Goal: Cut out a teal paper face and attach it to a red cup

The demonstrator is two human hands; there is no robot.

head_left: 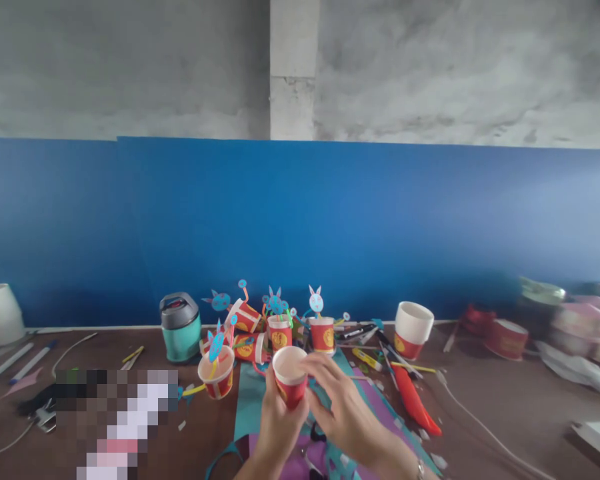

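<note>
My left hand point(282, 419) is closed round a red and white paper cup point(291, 387), its mouth facing up toward me. On the cup's right side lies my right hand point(341, 403), fingers stretched out toward the rim and thumb low by the wall; whether it presses on the cup I cannot tell. Just behind stand paper cups with blue rabbit cut-outs on straws, among them one cup point(280, 333) in the middle and another cup point(323, 335) to its right. A third decorated cup point(217, 373) leans at the left. Other cups lie on their sides.
A turquoise flask point(181, 328) stands left of the cups. To the right are stacked paper cups point(413, 330), a red curved object point(416, 403), a yellow cutter point(367, 360), pens and paper scraps. A white cable point(485, 437) crosses the brown table. A blue panel point(300, 220) rises behind.
</note>
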